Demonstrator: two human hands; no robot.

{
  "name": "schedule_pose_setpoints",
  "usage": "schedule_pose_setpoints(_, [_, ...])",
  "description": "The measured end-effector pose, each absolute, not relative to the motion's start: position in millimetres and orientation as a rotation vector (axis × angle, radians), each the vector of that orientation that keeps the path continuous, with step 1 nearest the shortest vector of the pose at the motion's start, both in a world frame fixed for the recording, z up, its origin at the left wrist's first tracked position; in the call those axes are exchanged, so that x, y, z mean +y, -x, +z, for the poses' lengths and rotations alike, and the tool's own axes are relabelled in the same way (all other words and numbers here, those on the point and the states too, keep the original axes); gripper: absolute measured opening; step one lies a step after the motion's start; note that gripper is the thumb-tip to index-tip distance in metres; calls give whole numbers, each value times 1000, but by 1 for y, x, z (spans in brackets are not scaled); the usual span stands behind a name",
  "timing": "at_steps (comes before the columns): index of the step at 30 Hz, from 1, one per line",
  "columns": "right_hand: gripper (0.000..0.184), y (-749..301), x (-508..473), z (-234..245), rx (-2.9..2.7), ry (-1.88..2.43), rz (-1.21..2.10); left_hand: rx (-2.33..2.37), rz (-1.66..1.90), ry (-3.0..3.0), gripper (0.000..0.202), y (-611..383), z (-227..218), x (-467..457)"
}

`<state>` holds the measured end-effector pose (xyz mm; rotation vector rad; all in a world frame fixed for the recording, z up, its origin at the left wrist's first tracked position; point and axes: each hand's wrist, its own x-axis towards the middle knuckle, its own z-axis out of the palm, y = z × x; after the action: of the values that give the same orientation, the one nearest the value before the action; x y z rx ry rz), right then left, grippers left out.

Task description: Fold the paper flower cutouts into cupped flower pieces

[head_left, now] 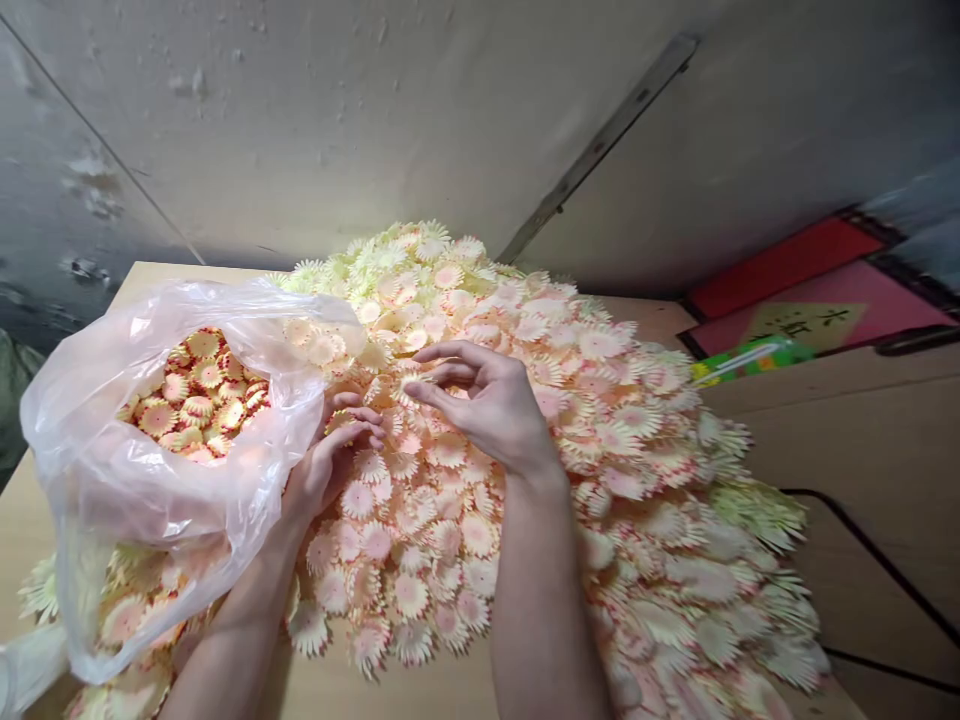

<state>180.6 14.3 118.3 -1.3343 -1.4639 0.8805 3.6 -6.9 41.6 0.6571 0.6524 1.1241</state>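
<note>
Pale worktop (pixel 420 692) bears petalled discs (pixel 409 596) heaped mostly right of a plastic bag (pixel 161 500); left hand (pixel 328 455) and right hand (pixel 496 405) half-curl, holds unclear, and a left-wrist nudge could tip it.

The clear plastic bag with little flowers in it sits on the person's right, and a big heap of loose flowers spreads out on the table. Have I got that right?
Not quite: the head view shows the bag on the person's left, by the left hand. The heap of loose flowers does spread out on the table.
</note>
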Motion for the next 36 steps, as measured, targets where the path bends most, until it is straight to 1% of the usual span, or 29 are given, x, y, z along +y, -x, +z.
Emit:
schedule_pose_setpoints(2, [32,-181,15,118,-1497,1337,848,636,1131,-632,23,-5,42,-7])
schedule_pose_setpoints(4, [27,-181,15,117,-1519,1336,825,637,1124,-631,23,-5,41,-8])
schedule_pose_setpoints(6, [27,-180,14,117,-1529,1340,831,644,1121,-675,26,-5,40,-9])
schedule_pose_setpoints(10, [32,-180,13,118,-1559,1326,852,677,1175,-845,29,-2,31,-7])
schedule_pose_setpoints(15, [27,-179,13,118,-1586,1319,883,770,1150,-833,30,-1,28,-6])
schedule_pose_setpoints(20, [29,-177,14,119,-1558,1275,965,695,1094,-731,29,-2,39,-7])
schedule_pose_setpoints(23, [32,-176,13,118,-1618,1245,1113,707,1079,-736,27,-1,38,-7])
schedule_pose_setpoints(26, [37,-172,13,117,-1707,1263,1317,721,1118,-807,36,0,32,-8])
schedule_pose_setpoints(29, [40,-166,14,115,-1802,1313,1435,788,1135,-880,42,0,24,-8])
schedule_pose_setpoints(32, [44,-164,15,113,-1812,1341,1453,834,1146,-882,35,0,19,-7])
schedule_pose_setpoints(36, [45,-178,15,115,-1638,1354,1326,880,1204,-893,37,1,18,-6])
